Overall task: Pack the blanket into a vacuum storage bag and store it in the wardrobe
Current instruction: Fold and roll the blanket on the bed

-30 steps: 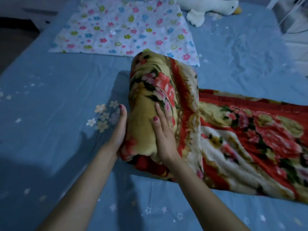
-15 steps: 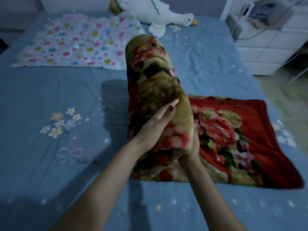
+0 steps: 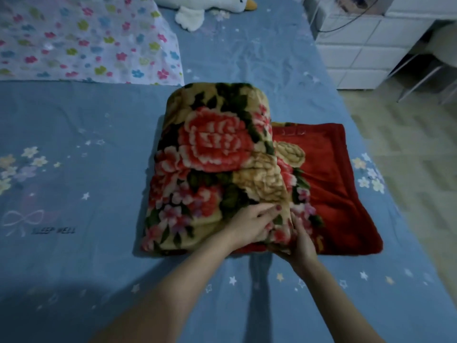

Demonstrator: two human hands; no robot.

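Two hands meet at the near edge of a floral blanket (image 3: 215,154), part rolled at the middle of a blue bed (image 3: 74,169): your left hand (image 3: 249,225) rests flat-fingered on the roll, your right hand (image 3: 300,240) pinches its fold beside the flat red end.

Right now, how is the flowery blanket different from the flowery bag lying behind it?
The blanket is thick, fluffy and rolled into a fat bundle; the bag lies thin and flat. The blanket has big red and gold flowers on dark leaves; the bag has tiny colourful flowers on white. Both hands, the left hand and right hand, are on the blanket; nothing touches the bag. Both lie on the blue bed.
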